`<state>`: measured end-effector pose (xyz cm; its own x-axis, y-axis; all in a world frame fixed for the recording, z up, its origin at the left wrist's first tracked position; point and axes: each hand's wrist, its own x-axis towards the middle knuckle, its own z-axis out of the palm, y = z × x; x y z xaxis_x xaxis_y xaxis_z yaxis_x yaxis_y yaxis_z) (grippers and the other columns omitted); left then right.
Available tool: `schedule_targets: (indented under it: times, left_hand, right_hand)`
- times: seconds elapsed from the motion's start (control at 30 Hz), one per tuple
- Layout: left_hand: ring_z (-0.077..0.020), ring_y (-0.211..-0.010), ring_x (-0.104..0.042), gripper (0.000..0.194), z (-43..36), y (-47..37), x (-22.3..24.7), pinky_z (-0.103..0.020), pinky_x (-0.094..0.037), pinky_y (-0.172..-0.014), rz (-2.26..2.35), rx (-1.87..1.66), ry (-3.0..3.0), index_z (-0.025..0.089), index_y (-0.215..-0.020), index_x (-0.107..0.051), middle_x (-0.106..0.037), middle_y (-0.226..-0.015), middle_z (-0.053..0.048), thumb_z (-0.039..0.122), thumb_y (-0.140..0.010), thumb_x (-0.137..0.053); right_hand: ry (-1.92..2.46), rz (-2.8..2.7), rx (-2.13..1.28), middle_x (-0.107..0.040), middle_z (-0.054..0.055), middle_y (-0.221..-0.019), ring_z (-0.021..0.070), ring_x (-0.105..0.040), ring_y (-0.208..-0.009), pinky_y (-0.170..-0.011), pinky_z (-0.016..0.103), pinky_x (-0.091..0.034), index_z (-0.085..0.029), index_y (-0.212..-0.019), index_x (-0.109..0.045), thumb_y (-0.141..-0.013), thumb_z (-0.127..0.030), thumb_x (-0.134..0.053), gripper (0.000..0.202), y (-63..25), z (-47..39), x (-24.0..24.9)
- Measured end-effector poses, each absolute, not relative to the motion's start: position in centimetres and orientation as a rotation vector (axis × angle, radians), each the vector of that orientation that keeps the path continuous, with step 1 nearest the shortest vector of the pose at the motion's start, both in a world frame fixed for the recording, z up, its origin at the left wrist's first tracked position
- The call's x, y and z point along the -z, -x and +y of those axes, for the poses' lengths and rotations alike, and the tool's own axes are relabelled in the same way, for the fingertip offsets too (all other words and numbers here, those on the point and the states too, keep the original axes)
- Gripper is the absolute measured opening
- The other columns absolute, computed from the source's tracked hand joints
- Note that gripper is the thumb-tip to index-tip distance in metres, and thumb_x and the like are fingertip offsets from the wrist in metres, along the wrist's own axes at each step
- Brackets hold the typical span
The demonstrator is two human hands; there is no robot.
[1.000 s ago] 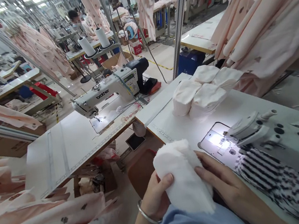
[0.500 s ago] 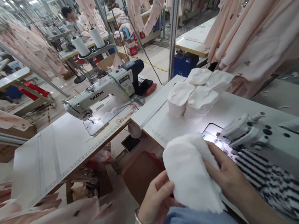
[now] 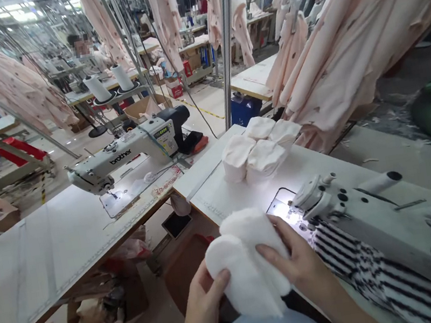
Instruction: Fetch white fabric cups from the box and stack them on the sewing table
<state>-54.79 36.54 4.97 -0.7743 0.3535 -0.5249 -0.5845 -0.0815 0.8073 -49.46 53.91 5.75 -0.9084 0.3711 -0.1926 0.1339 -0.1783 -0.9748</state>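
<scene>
Two white, rounded fabric pieces (image 3: 243, 271) overlap in front of my body, held between both hands. My left hand (image 3: 207, 294) pinches the nearer piece at its left edge, thumb on top. On the far side, my right hand (image 3: 291, 253) grips the other piece by its right edge, the thumb lying over the front. Just beyond the right hand is the lit needle plate of a sewing machine (image 3: 319, 194). Stacks of similar white pieces (image 3: 266, 156) stand on the white table (image 3: 220, 193) behind it.
Across a gap on the left, a Brother sewing machine (image 3: 127, 148) stands on its own table (image 3: 66, 229). Black-and-white striped fabric (image 3: 370, 262) lies along the right machine. Pale pink garments (image 3: 329, 50) hang at the right. A person (image 3: 87, 53) sits farther back.
The two white pieces have spread apart, the nearer one shifting left with my left hand so more of the farther one shows. The camera view has turned right.
</scene>
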Motion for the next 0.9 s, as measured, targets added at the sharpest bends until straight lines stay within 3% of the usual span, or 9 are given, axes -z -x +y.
schedule_targets:
  times: [0.2, 0.67, 0.77, 0.83, 0.9]
  left_hand:
    - [-0.0275, -0.092, -0.066, 0.051, 35.1, 54.9, -5.8, -0.032, -0.054, -0.078, 1.511, -2.030, 0.744, 0.014, -0.111, -0.063, -0.073, -0.091, -0.008, 0.034, -0.065, -0.075]
    - [-0.0277, -0.090, -0.067, 0.060, 35.4, 54.3, -5.2, -0.031, -0.056, -0.072, 1.572, -1.972, 0.751, 0.015, -0.119, -0.059, -0.072, -0.096, -0.008, 0.033, -0.063, -0.075]
    - [-0.0289, -0.110, -0.058, 0.066, 35.6, 54.6, -5.0, -0.033, -0.050, -0.086, 1.778, -1.897, 0.588, 0.021, -0.126, -0.054, -0.064, -0.120, -0.008, 0.037, -0.066, -0.074]
    - [-0.0246, -0.130, -0.040, 0.068, 35.8, 55.1, -5.0, -0.029, -0.035, -0.105, 2.101, -1.888, 0.408, 0.029, -0.131, -0.048, -0.047, -0.140, -0.001, 0.035, -0.068, -0.074]
    - [-0.0224, -0.135, -0.033, 0.058, 36.0, 55.6, -5.0, -0.025, -0.022, -0.111, 2.304, -1.817, 0.181, 0.029, -0.125, -0.055, -0.046, -0.141, 0.002, 0.033, -0.070, -0.073]
  right_hand:
    - [0.806, -1.260, -2.565, -0.064, 0.006, -0.108, 0.0238, -0.061, -0.093, -0.071, 0.031, -0.052, -0.024, -0.118, -0.049, -0.072, -0.044, -0.070, 0.054, 49.7, 55.2, -6.8]
    - [0.860, -1.204, -2.599, -0.061, 0.005, -0.119, 0.0262, -0.057, -0.108, -0.079, 0.033, -0.054, -0.028, -0.135, -0.041, -0.079, -0.043, -0.064, 0.062, 49.5, 55.9, -7.4]
    - [0.866, -1.163, -2.652, -0.062, 0.004, -0.118, 0.0252, -0.057, -0.107, -0.079, 0.032, -0.053, -0.029, -0.132, -0.045, -0.079, -0.042, -0.064, 0.058, 49.6, 55.9, -7.6]
    - [0.835, -1.155, -2.718, -0.063, 0.005, -0.116, 0.0261, -0.059, -0.105, -0.079, 0.033, -0.053, -0.027, -0.130, -0.048, -0.078, -0.043, -0.065, 0.057, 49.6, 55.8, -7.8]
    - [0.800, -1.166, -2.806, -0.065, 0.007, -0.111, 0.0270, -0.060, -0.102, -0.079, 0.035, -0.052, -0.026, -0.127, -0.050, -0.076, -0.045, -0.066, 0.057, 49.6, 55.3, -7.8]
